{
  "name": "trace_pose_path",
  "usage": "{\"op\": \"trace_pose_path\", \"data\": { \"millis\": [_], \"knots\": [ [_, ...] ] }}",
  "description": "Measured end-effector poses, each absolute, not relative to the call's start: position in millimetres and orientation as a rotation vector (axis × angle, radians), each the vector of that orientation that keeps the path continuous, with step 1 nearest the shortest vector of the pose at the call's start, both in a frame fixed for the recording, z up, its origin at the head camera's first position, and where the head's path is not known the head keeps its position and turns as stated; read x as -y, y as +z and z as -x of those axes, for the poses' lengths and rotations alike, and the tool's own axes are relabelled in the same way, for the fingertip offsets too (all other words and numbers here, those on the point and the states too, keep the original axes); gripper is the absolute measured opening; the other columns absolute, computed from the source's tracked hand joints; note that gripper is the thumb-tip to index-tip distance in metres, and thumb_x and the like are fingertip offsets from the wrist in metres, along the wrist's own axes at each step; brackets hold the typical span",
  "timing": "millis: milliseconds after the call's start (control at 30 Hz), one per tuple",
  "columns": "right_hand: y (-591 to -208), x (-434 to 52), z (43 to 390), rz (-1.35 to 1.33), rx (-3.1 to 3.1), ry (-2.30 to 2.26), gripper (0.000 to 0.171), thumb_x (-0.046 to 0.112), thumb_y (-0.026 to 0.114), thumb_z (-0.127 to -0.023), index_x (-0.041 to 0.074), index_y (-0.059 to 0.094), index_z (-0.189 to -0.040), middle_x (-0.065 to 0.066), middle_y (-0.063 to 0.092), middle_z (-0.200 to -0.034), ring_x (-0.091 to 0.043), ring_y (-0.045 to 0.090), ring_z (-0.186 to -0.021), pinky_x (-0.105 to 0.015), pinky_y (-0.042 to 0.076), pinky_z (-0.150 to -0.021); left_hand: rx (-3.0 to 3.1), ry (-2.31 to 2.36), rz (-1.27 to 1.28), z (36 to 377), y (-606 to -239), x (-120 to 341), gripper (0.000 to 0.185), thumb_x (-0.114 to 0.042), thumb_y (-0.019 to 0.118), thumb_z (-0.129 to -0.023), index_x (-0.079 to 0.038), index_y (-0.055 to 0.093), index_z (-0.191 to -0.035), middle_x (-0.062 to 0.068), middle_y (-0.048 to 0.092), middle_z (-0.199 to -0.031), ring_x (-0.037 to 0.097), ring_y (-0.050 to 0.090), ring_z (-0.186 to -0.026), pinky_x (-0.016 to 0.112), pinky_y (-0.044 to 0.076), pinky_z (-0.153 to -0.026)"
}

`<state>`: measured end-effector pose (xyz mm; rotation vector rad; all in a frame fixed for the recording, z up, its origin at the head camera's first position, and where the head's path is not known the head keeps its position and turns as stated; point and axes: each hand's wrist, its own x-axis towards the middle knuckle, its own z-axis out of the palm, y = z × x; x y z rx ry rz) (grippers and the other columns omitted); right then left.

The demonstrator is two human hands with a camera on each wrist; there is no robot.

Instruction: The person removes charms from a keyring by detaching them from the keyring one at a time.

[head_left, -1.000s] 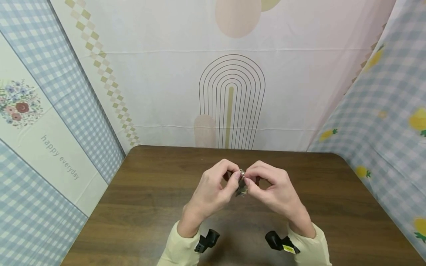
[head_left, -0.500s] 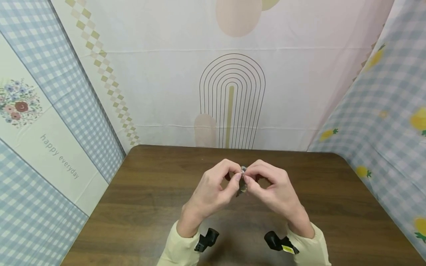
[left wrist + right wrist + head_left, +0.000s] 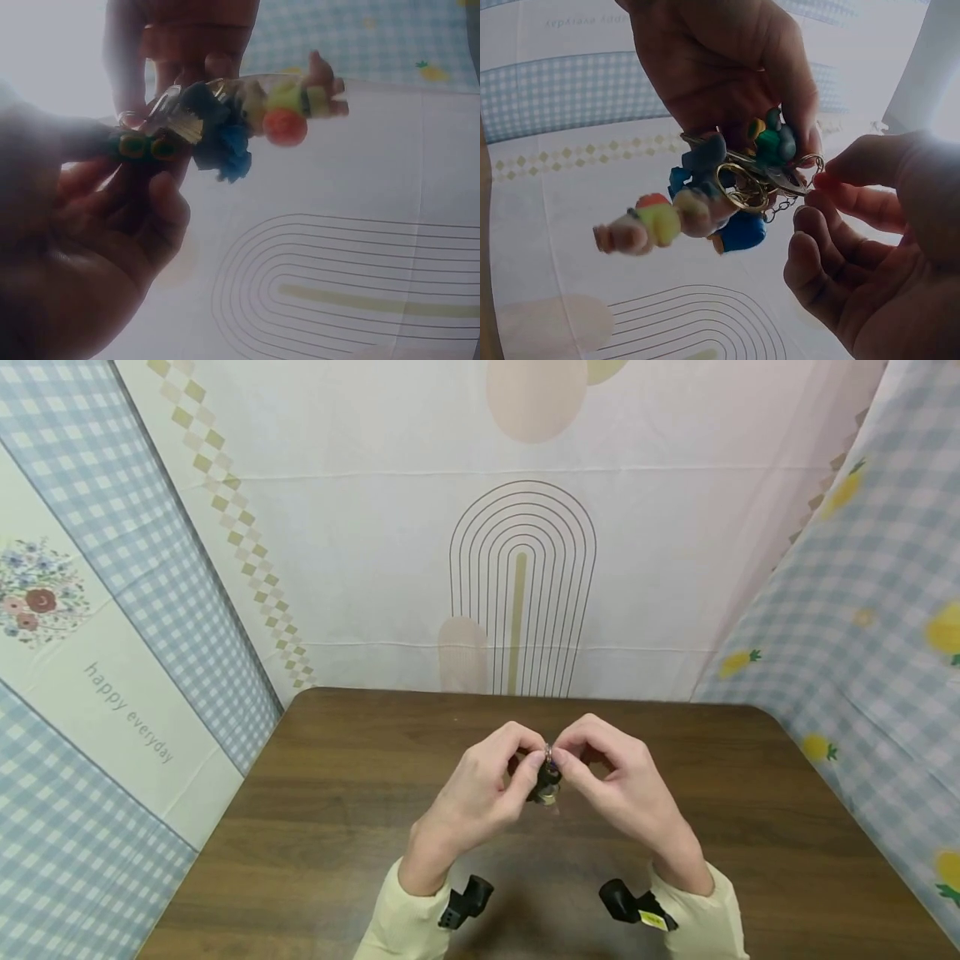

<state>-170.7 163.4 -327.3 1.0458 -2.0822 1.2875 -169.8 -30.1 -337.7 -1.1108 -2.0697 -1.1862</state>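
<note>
Over the table, both hands meet at a keychain (image 3: pixel 548 787) hung with small charms. My left hand (image 3: pixel 474 785) pinches the metal at its top between thumb and forefinger. From the other side my right hand (image 3: pixel 628 781) pinches a thin split ring (image 3: pixel 815 160) with thumb and index finger. Several figurines dangle: a yellow-and-orange one (image 3: pixel 657 223), a blue one (image 3: pixel 742 231) and a green one (image 3: pixel 768 145). A larger gold ring (image 3: pixel 739 187) and a short chain (image 3: pixel 781 208) lie among them. The left wrist view is dim, so the fingertip contact there is unclear.
A brown wooden table (image 3: pixel 337 793) spans the space under the hands. Behind it hangs a white cloth (image 3: pixel 360 568) with arch patterns. Checkered cloths flank it, one on the left (image 3: pixel 202 635) and a pineapple-printed one on the right (image 3: pixel 840 668).
The right fingers have shifted slightly on the ring, and the right hand sits a touch higher. More of the dark charms shows below the fingertips. The left hand stays nearly still.
</note>
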Motion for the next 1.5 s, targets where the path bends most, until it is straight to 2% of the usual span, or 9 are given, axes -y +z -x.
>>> {"op": "trace_pose_path", "data": {
  "millis": [200, 267, 433, 633, 867, 967, 1200, 1400, 1500],
  "knots": [
    [-328.7, -162.7, 174.5, -1.086, 2.040, 1.192, 0.023, -0.008, 0.070, -0.082, 0.009, 0.067, -0.096, 0.002, 0.060, -0.086, -0.004, 0.053, -0.071, -0.014, 0.046, -0.061, 2.138, -1.147, 1.064, 168.8, -338.1, 29.2, 0.004, -0.007, 0.054, -0.099, -0.006, 0.057, -0.099, 0.001, 0.059, -0.092, 0.005, 0.054, -0.077, 0.016, 0.048, -0.070],
    [-329.6, -162.6, 175.1, -1.084, 2.063, 1.149, 0.021, -0.006, 0.069, -0.083, 0.010, 0.067, -0.097, 0.000, 0.061, -0.088, -0.004, 0.053, -0.073, -0.013, 0.047, -0.063, 2.171, -1.131, 1.049, 167.9, -338.0, 28.7, 0.004, -0.007, 0.053, -0.099, -0.006, 0.057, -0.099, 0.000, 0.058, -0.092, 0.006, 0.054, -0.078, 0.015, 0.047, -0.071],
    [-330.1, -164.4, 175.6, -1.073, 2.110, 1.065, 0.014, -0.001, 0.070, -0.085, 0.012, 0.068, -0.090, 0.000, 0.060, -0.089, -0.003, 0.052, -0.072, -0.011, 0.045, -0.063, 2.226, -1.116, 1.036, 165.8, -337.5, 27.4, 0.004, -0.009, 0.052, -0.100, -0.007, 0.056, -0.100, -0.001, 0.057, -0.090, 0.006, 0.052, -0.075, 0.013, 0.045, -0.069],
    [-329.6, -169.1, 174.1, -1.071, 2.110, 1.075, 0.023, -0.008, 0.074, -0.078, 0.013, 0.067, -0.084, 0.003, 0.059, -0.086, -0.002, 0.050, -0.070, -0.012, 0.043, -0.060, 2.238, -1.094, 1.040, 164.9, -337.1, 26.6, 0.004, -0.010, 0.052, -0.100, -0.008, 0.056, -0.100, -0.001, 0.058, -0.092, 0.006, 0.054, -0.079, 0.013, 0.047, -0.072],
    [-328.3, -169.8, 176.8, -1.069, 2.088, 1.100, 0.028, -0.008, 0.072, -0.080, 0.019, 0.067, -0.085, 0.009, 0.059, -0.081, -0.001, 0.049, -0.067, -0.012, 0.040, -0.056, 2.243, -1.050, 1.032, 163.7, -336.1, 28.3, 0.006, -0.008, 0.054, -0.098, -0.011, 0.056, -0.093, -0.002, 0.054, -0.089, 0.005, 0.048, -0.077, 0.013, 0.042, -0.069],
    [-327.8, -169.6, 177.1, -1.066, 2.106, 1.113, 0.028, -0.008, 0.071, -0.081, 0.020, 0.067, -0.085, 0.010, 0.059, -0.081, -0.001, 0.050, -0.067, -0.016, 0.040, -0.054, 2.242, -1.061, 1.056, 163.9, -335.9, 29.1, 0.006, -0.008, 0.055, -0.097, -0.012, 0.056, -0.092, -0.003, 0.054, -0.087, 0.004, 0.047, -0.074, 0.011, 0.040, -0.067],
    [-328.3, -170.5, 175.5, -0.988, 2.207, 1.135, 0.027, -0.005, 0.068, -0.084, 0.021, 0.065, -0.083, 0.012, 0.058, -0.078, -0.001, 0.050, -0.066, -0.020, 0.041, -0.054, 2.221, -1.089, 1.121, 164.4, -335.7, 30.3, 0.004, -0.009, 0.056, -0.096, -0.011, 0.059, -0.096, -0.003, 0.057, -0.091, 0.004, 0.049, -0.076, 0.014, 0.046, -0.065],
    [-328.5, -169.2, 173.4, -0.926, 2.234, 1.174, 0.028, -0.004, 0.067, -0.085, 0.023, 0.065, -0.081, 0.011, 0.057, -0.073, -0.003, 0.050, -0.064, -0.020, 0.041, -0.053, 2.190, -1.078, 1.145, 164.4, -334.5, 30.9, 0.004, -0.008, 0.057, -0.095, -0.012, 0.058, -0.094, -0.003, 0.056, -0.089, 0.005, 0.050, -0.077, 0.009, 0.042, -0.067],
    [-328.5, -168.7, 173.0, -0.918, 2.226, 1.186, 0.027, -0.005, 0.068, -0.085, 0.022, 0.065, -0.081, 0.009, 0.057, -0.072, -0.004, 0.050, -0.063, -0.019, 0.040, -0.051, 2.194, -1.065, 1.150, 164.8, -334.9, 30.7, 0.005, -0.008, 0.056, -0.095, -0.012, 0.056, -0.093, -0.003, 0.054, -0.088, 0.005, 0.050, -0.077, 0.012, 0.043, -0.068]
  ]
}}
